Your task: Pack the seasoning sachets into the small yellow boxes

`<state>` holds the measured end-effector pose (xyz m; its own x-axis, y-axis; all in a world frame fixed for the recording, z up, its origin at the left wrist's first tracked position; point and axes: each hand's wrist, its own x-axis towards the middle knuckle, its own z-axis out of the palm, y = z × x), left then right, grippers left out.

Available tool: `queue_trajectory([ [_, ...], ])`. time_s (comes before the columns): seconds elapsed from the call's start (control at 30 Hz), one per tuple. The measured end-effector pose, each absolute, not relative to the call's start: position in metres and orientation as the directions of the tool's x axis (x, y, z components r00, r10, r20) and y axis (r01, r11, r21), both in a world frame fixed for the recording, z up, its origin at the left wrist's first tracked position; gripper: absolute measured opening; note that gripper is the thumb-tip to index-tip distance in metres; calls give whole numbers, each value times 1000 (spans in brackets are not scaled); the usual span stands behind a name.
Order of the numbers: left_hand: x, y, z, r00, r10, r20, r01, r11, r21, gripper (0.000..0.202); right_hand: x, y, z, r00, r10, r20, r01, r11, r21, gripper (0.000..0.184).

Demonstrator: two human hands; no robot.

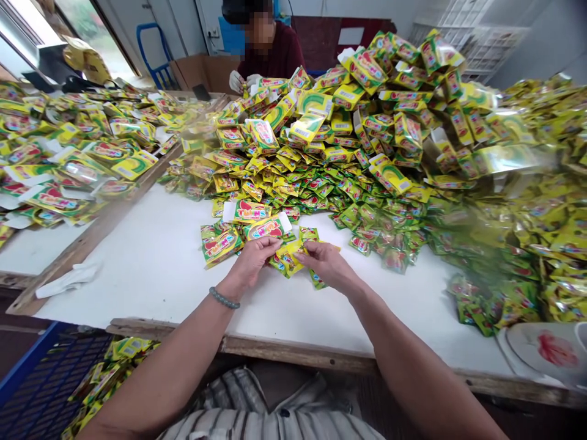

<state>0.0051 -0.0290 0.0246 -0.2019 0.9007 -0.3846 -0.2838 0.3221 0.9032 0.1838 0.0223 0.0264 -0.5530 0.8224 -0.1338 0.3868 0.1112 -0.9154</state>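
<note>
Between my hands, low over the white tabletop, are small yellow-green candy sachets [288, 259]. My left hand [255, 260], with a beaded bracelet at the wrist, pinches the left side of the sachets between thumb and forefinger. My right hand [326, 261] closes its fingertips on their right side. How many sachets each hand grips, I cannot tell. Just beyond the left fingers lie small printed candy boxes [267, 228], one with a white flap standing out. Another box [222, 245] rests to the left, against a few sachets. One green sachet [317, 280] shows beneath the right hand.
A tall heap of candy boxes [321, 116] rises over loose sachets [316, 186]. More boxes [68, 165] fill the left side behind a wooden strip [105, 214]. A white glove [68, 279], a flowered container [548, 351] and a blue crate [32, 366] lie around. A gloved co-worker [275, 52] sits opposite.
</note>
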Motion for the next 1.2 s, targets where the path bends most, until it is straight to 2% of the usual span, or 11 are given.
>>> queue_trajectory([
  [0.1,3,-31,25,-101,920,-379,-253,345,904,40,185,24,26,-607,780,-154,433,162,-887,37],
  [0.23,1,-33,23,-24,953,-301,-185,292,938,43,184,24,27,-565,815,-129,419,149,-896,32],
  [0.37,4,-32,20,-64,959,-276,-113,268,957,41,182,22,27,-600,788,-137,240,14,-971,38],
  [0.47,5,-30,17,-98,968,-232,-18,231,973,41,184,22,31,-631,753,-186,306,22,-952,36],
  [0.53,2,-28,18,-208,970,-124,125,152,980,39,189,23,35,-635,744,-208,360,47,-932,30],
  [0.6,-3,-26,20,-352,931,98,415,61,908,39,196,26,39,-687,684,-247,391,62,-918,23],
  [0.7,-13,-25,21,-325,881,344,817,78,572,60,203,30,40,-730,614,-299,495,174,-851,10],
  [0.77,-17,-24,20,-225,928,298,911,92,401,69,203,32,37,-639,719,-275,610,255,-750,6],
  [0.83,-18,-24,18,-175,957,230,936,90,340,71,202,35,33,-486,852,-195,712,256,-654,5],
  [0.97,-15,-25,15,-182,966,183,919,102,380,80,200,40,30,-358,929,-90,778,244,-579,8],
  [1.2,-15,-29,9,-196,974,116,856,112,504,64,197,37,34,-430,895,-120,668,226,-709,11],
])
